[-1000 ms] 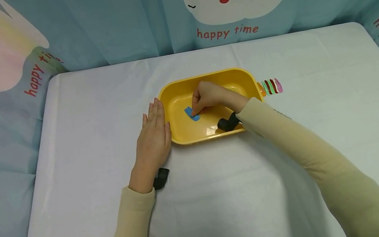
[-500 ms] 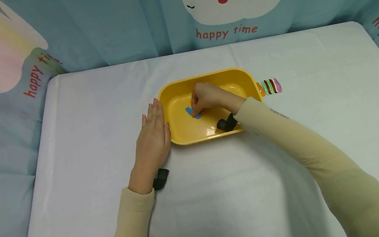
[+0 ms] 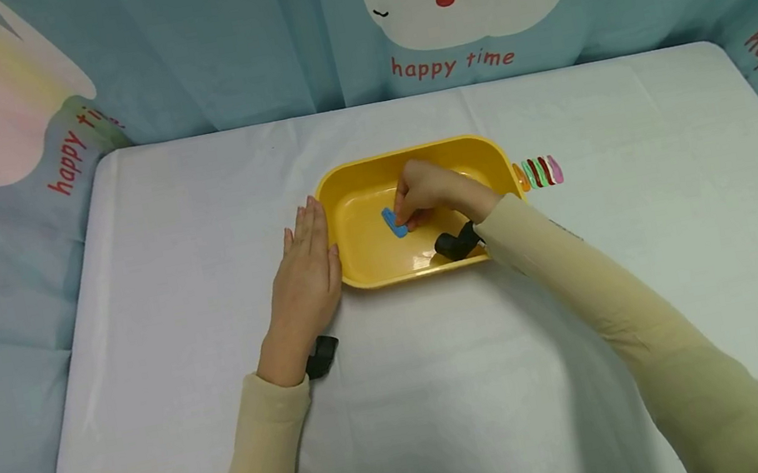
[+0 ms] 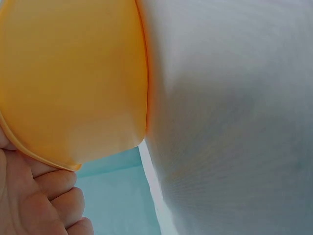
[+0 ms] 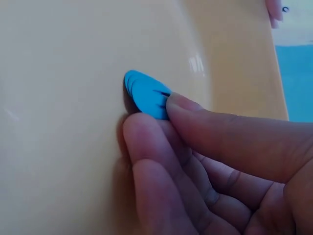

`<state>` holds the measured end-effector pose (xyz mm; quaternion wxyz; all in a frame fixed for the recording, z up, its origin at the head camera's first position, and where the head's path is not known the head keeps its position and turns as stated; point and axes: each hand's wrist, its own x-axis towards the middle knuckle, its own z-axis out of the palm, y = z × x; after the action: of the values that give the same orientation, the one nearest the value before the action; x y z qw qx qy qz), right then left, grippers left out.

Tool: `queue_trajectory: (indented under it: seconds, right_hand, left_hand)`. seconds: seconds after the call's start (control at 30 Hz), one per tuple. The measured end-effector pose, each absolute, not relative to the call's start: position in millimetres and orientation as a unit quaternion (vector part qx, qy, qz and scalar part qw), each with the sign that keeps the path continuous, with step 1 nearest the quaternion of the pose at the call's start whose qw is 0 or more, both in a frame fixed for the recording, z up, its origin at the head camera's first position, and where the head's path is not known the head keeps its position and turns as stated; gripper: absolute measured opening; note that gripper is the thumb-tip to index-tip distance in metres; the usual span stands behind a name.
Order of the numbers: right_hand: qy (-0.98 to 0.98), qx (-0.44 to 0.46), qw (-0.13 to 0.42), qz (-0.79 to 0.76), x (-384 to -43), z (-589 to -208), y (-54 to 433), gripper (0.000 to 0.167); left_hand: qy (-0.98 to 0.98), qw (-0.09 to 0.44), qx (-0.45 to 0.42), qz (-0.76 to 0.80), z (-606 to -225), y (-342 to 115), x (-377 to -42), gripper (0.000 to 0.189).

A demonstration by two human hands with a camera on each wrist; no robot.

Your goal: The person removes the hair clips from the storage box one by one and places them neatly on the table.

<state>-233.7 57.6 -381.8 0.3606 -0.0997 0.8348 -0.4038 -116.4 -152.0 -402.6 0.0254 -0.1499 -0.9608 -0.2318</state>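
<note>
My right hand (image 3: pixel 423 191) reaches inside the yellow tray (image 3: pixel 360 261), pinching a small bunch of flat blue oval pieces (image 5: pixel 146 94) between thumb and fingers. In the right wrist view their thin rounded edges overlap like a stack, close over the tray floor. The head view shows the blue pieces (image 3: pixel 393 222) left of the fingertips, partly covered by them. My left hand (image 3: pixel 305 271) lies with straight fingers along the tray's left side. Seen from the left wrist, its fingers (image 4: pixel 68 205) are at the tray's rim.
Beside the tray's right end lies a row of small coloured strips (image 3: pixel 541 172) in orange, green, dark red and pink. A black wrist device (image 3: pixel 456 244) sits under the right wrist, another black one (image 3: pixel 322 356) at the left. White cloth (image 3: pixel 455 409) covers the table.
The blue pieces, spread apart a second ago, are drawn together in the right hand's pinch. That hand has shifted slightly right with them. My left hand stays in place.
</note>
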Motion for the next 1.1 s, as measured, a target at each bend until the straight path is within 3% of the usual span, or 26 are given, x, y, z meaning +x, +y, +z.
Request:
queue_trajectory:
  seconds: [1.1]
  right_hand:
    - [0.83,-0.074,0.392,-0.39,-238,-375,77,0.006]
  left_hand:
    - [-0.96,0.023,-0.149,-0.237,-402,-151,-117,0.055]
